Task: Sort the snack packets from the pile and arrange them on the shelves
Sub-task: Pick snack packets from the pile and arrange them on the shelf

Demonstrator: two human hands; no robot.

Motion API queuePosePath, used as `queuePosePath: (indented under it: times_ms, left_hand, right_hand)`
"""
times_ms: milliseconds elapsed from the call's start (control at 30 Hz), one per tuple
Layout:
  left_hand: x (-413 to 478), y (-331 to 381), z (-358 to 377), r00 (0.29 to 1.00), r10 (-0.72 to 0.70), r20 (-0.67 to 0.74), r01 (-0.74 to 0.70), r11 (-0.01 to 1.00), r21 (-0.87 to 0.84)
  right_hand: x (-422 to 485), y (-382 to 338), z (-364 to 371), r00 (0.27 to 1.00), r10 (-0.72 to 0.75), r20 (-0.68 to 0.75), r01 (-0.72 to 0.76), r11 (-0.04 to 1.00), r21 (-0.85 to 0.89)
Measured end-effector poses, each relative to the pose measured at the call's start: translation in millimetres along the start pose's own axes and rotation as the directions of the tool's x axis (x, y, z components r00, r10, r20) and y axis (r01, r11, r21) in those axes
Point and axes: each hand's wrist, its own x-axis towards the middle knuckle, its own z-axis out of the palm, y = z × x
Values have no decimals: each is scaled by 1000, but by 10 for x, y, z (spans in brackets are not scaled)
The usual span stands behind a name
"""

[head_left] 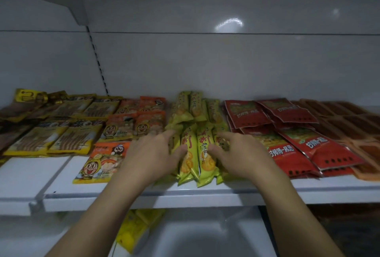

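Both my bare forearms point(111, 205) reach forward side by side, my left hand point(152, 154) and right hand point(241, 152) lying palm-down near each other, fingers loosely extended, thumbs turned inward toward one another.

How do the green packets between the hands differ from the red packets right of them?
Shape: the green packets are narrow sticks; the red packets are wide flat pouches.
Pose: green packets lie parallel, lengthwise front to back; red packets overlap, skewed.
Contact: the left hand and right hand flank the green packets; the red packets lie beyond the right hand.
Shared: both lie on the white shelf.
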Motion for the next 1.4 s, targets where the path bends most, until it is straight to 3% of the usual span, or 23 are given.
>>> queuePosePath:
  times_ms: [133, 267, 400, 533, 867, 1100, 1400]
  left_hand:
    - [24, -1, 134, 998, 31, 55, -26, 996, -88]
    - [29, 4, 167, 997, 57, 55, -51, 994, -100]
    - [47, -38, 126, 994, 91, 68, -92, 996, 11]
    - [65, -130, 42, 989, 149, -21, -143, 975, 170]
    - [130, 59, -149, 959, 268, -95, -253, 957, 145]
    - [424, 715, -131, 947, 313, -74, -301, 943, 141]
    - [991, 1630, 50, 943, 331, -42, -325, 939, 107]
  right_hand:
    - [-2, -100, 122, 999, 24, 30, -27, 995, 93]
    - [15, -152, 206, 998, 64, 9, -65, 996, 60]
    - [10, -199, 205, 996, 93, 17, -93, 995, 46]
    - [11, -268, 150, 994, 110, 14, -111, 994, 17]
    - [55, -219, -26, 992, 75, -100, -76, 997, -1]
    - [193, 405, -362, 983, 33, -178, -40, 999, -35]
    - [502, 1837, -1077, 981, 30, -189, -50, 994, -100]
